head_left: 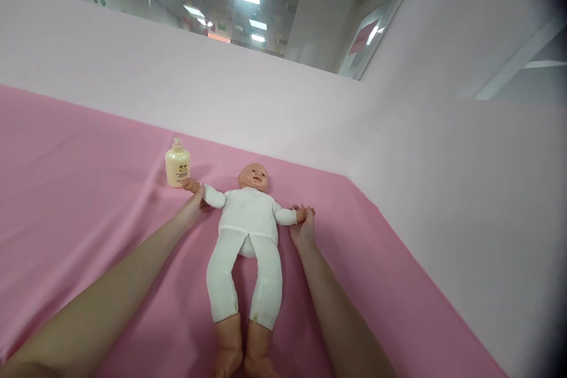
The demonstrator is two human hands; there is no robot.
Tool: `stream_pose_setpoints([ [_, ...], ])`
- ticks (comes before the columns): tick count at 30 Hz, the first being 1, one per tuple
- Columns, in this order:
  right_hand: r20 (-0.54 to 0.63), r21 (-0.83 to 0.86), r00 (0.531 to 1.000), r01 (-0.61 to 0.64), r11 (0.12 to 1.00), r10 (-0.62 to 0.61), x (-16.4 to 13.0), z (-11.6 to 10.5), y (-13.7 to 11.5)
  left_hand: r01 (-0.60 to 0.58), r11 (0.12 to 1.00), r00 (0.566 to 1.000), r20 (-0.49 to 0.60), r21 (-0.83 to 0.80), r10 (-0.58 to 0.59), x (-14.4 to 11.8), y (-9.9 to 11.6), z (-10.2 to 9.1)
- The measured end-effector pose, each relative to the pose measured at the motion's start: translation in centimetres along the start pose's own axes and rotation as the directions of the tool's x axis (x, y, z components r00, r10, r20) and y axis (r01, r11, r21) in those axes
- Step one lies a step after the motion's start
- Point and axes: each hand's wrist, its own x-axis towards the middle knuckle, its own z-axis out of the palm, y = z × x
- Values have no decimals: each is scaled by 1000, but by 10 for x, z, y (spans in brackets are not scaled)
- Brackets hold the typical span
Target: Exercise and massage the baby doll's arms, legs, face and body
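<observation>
A baby doll (248, 212) with a white cloth body lies on its back, arms stretched out to both sides, bare plastic feet toward me. My left hand (194, 205) is closed around the doll's wrist on the left side, thumb on top. On the other side, my right hand (305, 229) grips the doll's other hand, fingers curled about it from below. Just beyond my left hand stands a bottle (178, 165) of pale yellow liquid, upright, with a small dark print on its front. The doll's hand on that side overlaps the bottle's lower edge in view.
Pink cloth (110, 189) with some folds covers the surface under the doll. A white wall (266, 106) rises behind it and along the right. Above the wall a window (248, 6) shows ceiling lights.
</observation>
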Motion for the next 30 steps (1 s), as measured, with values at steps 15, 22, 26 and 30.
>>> stream_pose_setpoints([
  [15, 51, -115, 998, -22, 993, 28, 1, 0, 3, -78, 997, 991, 112, 5, 77, -4, -5, -5],
  [22, 27, -70, 1000, -11, 998, 13, 2, -2, 2, -8, 1000, 999, 41, -30, 9, 9, -7, -5],
  [26, 43, -39, 998, 45, 998, -44, 6, -5, 5, 25, 999, 999, -42, -21, -25, 9, -6, -1],
  [30, 82, -130, 995, 71, 989, -61, 10, -7, 9, 6, 1000, 1000, -7, 2, -6, 4, -4, 0],
])
